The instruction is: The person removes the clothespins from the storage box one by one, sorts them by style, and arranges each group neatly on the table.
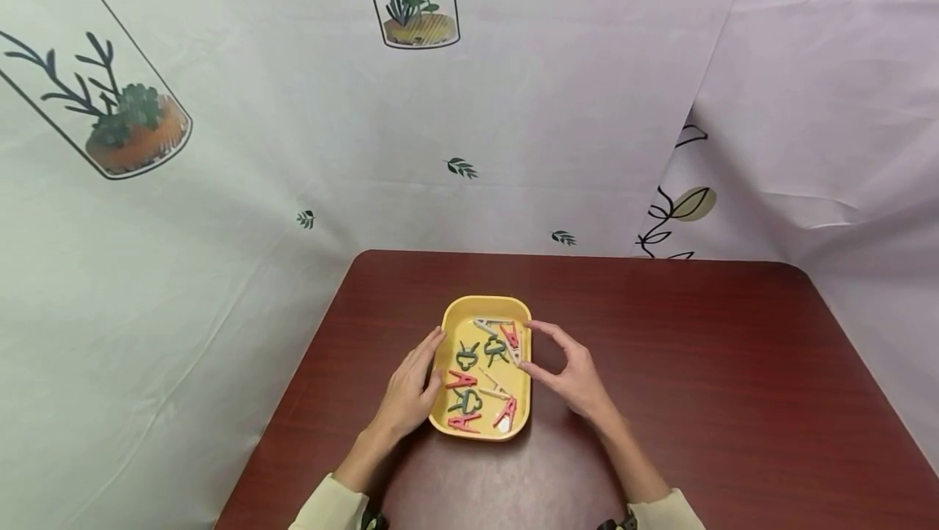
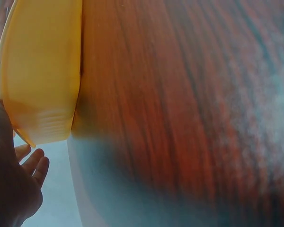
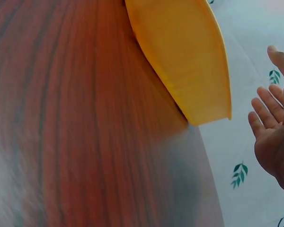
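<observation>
"Before the printed cloth backdrop (image 1: 572, 90), what have you got?"

"A dark red, wood-grained bench (image 1: 704, 367), and on it a yellow tray (image 1: 484, 308), set down flat, with all the clips I can see inside."

"And your hold?"

"My left grip (image 1: 407, 387) lies along the tray's left side, fingers straight, seemingly against the rim. My right grip (image 1: 575, 371) is across from it, thumb and forefinger spread well apart. Neither holds anything."

"What's in the tray?"

"Dark green clips (image 1: 467, 357), red clothespins (image 1: 464, 380) and white clothespins (image 1: 495, 392), scattered, colours mixed."

"How far along are you?"

"With no clip in either grip, I'd judge little or nothing done and the handling left, though I can't be sure from this."

"Do the views agree?"

"Only the head view shows the clips; the wrist views show the tray's outer walls, hiding them. The right wrist view has a gap between my right fingers and the tray; from the head view, they overlap its rim."
</observation>
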Demonstrator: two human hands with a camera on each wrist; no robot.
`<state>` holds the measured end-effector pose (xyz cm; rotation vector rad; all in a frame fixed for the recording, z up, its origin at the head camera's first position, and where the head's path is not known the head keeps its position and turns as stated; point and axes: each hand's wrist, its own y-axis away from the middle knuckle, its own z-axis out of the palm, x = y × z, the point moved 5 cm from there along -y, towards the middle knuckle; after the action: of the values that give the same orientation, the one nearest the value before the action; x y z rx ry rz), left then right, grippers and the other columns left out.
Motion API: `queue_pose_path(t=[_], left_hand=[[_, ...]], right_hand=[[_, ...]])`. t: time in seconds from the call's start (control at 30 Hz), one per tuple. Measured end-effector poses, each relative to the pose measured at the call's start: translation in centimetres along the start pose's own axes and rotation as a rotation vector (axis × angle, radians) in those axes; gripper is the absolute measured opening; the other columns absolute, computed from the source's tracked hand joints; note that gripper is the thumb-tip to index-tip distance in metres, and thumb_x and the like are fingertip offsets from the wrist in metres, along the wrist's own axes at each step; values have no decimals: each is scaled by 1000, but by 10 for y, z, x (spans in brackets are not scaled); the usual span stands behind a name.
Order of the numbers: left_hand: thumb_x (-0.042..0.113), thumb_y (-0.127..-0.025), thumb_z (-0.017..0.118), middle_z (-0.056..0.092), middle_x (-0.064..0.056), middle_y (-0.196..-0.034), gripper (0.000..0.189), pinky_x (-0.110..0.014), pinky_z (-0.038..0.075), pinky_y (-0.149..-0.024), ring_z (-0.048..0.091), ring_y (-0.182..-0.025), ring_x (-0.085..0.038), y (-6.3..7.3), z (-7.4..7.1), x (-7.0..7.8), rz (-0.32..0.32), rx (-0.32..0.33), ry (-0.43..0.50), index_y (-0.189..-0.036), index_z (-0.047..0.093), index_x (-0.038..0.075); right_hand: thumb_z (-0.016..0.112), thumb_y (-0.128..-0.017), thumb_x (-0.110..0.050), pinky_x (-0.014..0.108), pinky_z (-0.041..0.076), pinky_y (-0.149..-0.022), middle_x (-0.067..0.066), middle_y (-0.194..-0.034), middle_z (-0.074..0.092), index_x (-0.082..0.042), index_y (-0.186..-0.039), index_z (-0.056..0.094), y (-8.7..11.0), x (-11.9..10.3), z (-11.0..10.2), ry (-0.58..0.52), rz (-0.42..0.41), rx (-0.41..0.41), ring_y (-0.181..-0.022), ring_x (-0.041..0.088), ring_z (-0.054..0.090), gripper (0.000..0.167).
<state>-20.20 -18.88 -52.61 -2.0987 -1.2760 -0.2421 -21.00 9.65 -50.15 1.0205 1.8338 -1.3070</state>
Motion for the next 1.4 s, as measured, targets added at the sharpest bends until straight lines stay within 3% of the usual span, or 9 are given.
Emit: queue_pose_path(t=[0.17, 0.23, 0.4, 0.6, 0.83, 1.03, 1.4], left_hand=[[2, -94, 66, 50, -16, -161, 65, -58, 46, -109, 54, -141, -34, 0, -1, 2, 13, 9, 7, -157, 50, 4], [3, -94, 65, 49, -16, -161, 65, -58, 46, -110, 54, -141, -34, 0, -1, 2, 10, 7, 6, -158, 50, 4], [2, -94, 66, 49, -16, -161, 66, -57, 46, -110, 53, -142, -33, 0, -1, 2, -1, 0, 4, -158, 50, 5], [2, -95, 65, 49, -15, -162, 65, -55, 46, -110, 54, -140, -33, 0, -1, 2, 3, 3, 0, -158, 49, 4], [3, -95, 64, 49, -14, -162, 64, -56, 48, -108, 55, -139, -33, 0, 0, 2, 11, 8, 0, -158, 50, 4], [2, -95, 64, 49, -15, -161, 65, -55, 47, -109, 55, -139, -33, -1, -1, 3, 20, 16, 0, -158, 50, 4], [-1, -94, 65, 50, -17, -160, 66, -58, 46, -109, 53, -141, -34, 1, 1, 3, 16, 25, 9, -157, 50, 4]], right_hand=[[87, -82, 6, 47, 44, -113, 25, -137, 67, 8, -138, 62, -2, -25, 5, -30, -19, -25, -133, 42, 59, 61], [87, -83, 3, 51, 45, -111, 21, -138, 67, 5, -139, 64, -1, -18, 9, -42, -31, -32, -132, 40, 60, 61], [89, -85, -4, 44, 48, -111, 16, -141, 67, -3, -141, 65, 1, 10, 20, -104, -29, -54, -134, 34, 61, 61], [87, -84, 3, 52, 50, -105, 28, -136, 66, 2, -138, 65, 2, 8, 29, -164, -58, -74, -129, 40, 64, 59], [87, -80, 8, 43, 48, -108, 27, -137, 66, 6, -137, 64, 6, 1, 37, -202, -29, -37, -128, 44, 63, 61], [86, -83, 5, 35, 46, -109, 25, -140, 65, 6, -139, 63, 15, -8, 48, -198, 82, 62, -133, 39, 61, 61], [80, -88, 9, 42, 44, -113, 31, -139, 62, 12, -140, 58, 26, -25, 71, -331, 346, 276, -136, 41, 58, 56]])
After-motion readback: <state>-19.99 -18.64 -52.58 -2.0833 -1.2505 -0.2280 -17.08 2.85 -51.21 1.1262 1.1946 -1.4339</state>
